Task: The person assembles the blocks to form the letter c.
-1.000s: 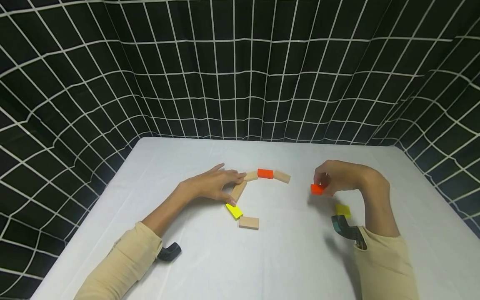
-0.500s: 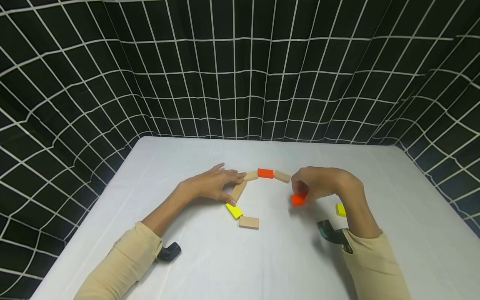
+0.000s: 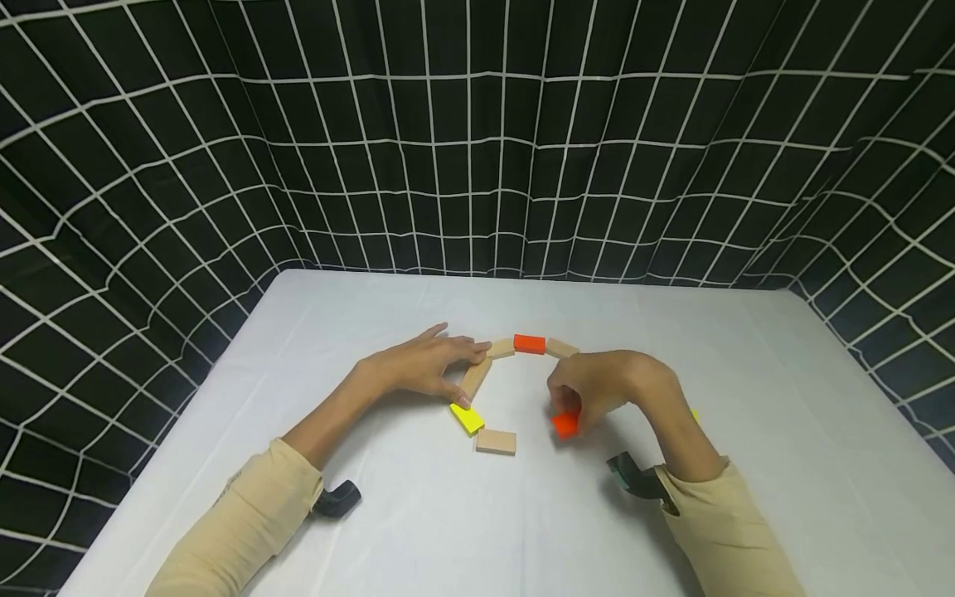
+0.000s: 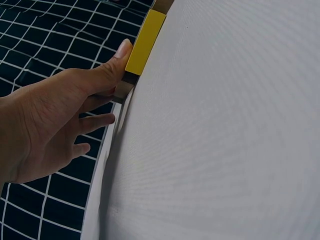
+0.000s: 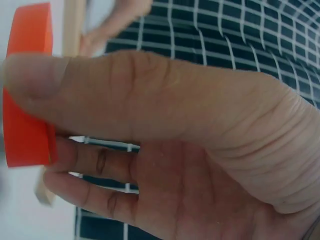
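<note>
My right hand [image 3: 597, 385] pinches an orange wooden block [image 3: 566, 425] between thumb and fingers; the thumb crosses the block [image 5: 29, 130] in the right wrist view. My left hand [image 3: 425, 366] rests at a curved row of blocks. Its thumb touches the joint by a yellow block [image 3: 467, 419], and its fingertips lie at the far end of a plain wooden block [image 3: 476, 379]. Onward from there run another plain block [image 3: 502, 348], an orange block [image 3: 530, 344] and a third plain block [image 3: 561, 348], partly behind my right hand. At the near end lies a plain block [image 3: 496, 442].
A second yellow block [image 3: 695, 415] is mostly hidden behind my right forearm. Black wrist mounts [image 3: 337, 500] stick out from both sleeves. White cloth covers the table [image 3: 448, 531], and a black curtain with a white grid [image 3: 477, 149] hangs behind it.
My right hand has carried the orange block left and toward me, from beside the second yellow block to inside the curve. My left hand has stayed in place.
</note>
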A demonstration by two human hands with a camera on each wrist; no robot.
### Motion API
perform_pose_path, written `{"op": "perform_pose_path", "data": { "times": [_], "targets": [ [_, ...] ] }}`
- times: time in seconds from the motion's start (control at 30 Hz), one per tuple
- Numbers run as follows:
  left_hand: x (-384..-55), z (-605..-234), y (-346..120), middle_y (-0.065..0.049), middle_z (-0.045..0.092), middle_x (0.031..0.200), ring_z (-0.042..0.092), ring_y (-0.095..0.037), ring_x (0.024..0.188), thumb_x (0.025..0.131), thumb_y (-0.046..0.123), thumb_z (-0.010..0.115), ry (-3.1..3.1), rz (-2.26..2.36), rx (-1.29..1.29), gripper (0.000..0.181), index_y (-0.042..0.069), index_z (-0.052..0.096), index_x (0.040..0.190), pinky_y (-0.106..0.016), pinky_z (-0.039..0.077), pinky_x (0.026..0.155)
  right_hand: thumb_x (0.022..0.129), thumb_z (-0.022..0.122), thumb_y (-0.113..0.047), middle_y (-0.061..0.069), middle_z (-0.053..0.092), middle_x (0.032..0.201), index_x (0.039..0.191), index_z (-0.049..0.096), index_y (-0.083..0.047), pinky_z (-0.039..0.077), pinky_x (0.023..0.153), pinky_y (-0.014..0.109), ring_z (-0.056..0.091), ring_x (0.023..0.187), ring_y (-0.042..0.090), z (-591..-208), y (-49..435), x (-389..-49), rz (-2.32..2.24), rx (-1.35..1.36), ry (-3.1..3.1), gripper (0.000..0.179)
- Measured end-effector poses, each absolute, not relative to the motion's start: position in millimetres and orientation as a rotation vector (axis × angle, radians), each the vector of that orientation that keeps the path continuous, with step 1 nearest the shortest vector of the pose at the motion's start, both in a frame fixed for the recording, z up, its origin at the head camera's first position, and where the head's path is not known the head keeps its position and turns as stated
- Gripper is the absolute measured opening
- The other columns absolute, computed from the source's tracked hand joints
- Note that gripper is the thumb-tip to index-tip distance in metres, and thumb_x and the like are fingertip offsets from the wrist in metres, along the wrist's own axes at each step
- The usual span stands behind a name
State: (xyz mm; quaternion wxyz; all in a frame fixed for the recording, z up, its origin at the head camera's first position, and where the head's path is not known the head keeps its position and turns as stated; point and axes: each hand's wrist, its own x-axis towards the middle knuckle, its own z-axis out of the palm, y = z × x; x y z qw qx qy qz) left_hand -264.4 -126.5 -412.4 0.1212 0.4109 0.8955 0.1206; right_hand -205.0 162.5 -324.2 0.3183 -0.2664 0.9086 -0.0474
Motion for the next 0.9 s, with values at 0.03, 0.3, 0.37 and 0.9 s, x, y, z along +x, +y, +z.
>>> {"op": "perform_pose_path", "data": {
  "times": [0.03,0.3,0.37,0.9],
  "targets": [
    [-264,-413,-127,0.002,0.042,0.168,0.037,-0.024,0.159,0.088,0.055,0.078,2.613,0.356,1.205,0.083,0.015,0.051,0.155,-0.06,0.01,0.135,0.078,0.089,-0.015,-0.004,0.062,0.09,0.09,0.067,-0.023,0.049,0.076,0.027,0.056,0.089,0.013,-327,158,-204,-0.114,-0.706,2.374,0.026],
    [-266,-412,-125,0.001,0.044,0.167,0.037,-0.023,0.158,0.088,0.054,0.079,2.613,0.348,1.215,0.081,0.014,0.053,0.153,-0.061,0.01,0.135,0.077,0.09,-0.011,-0.002,0.061,0.088,0.091,0.066,-0.022,0.05,0.077,0.03,0.058,0.089,0.015,-344,133,-202,-0.084,-0.726,2.284,0.03],
    [-266,-412,-125,0.001,0.043,0.167,0.037,-0.024,0.158,0.087,0.054,0.079,2.612,0.349,1.208,0.082,0.013,0.053,0.153,-0.06,0.01,0.135,0.077,0.09,-0.011,-0.003,0.062,0.088,0.091,0.065,-0.022,0.051,0.077,0.031,0.058,0.09,0.015,-347,128,-201,-0.079,-0.726,2.279,0.03],
    [-265,-414,-125,0.003,0.042,0.168,0.036,-0.022,0.159,0.088,0.055,0.079,2.61,0.332,1.188,0.083,0.015,0.052,0.155,-0.059,0.009,0.135,0.078,0.09,-0.018,-0.003,0.063,0.085,0.09,0.064,-0.02,0.049,0.08,0.032,0.059,0.088,0.015,-356,118,-198,-0.023,-0.664,2.289,0.029]
  ]
}}
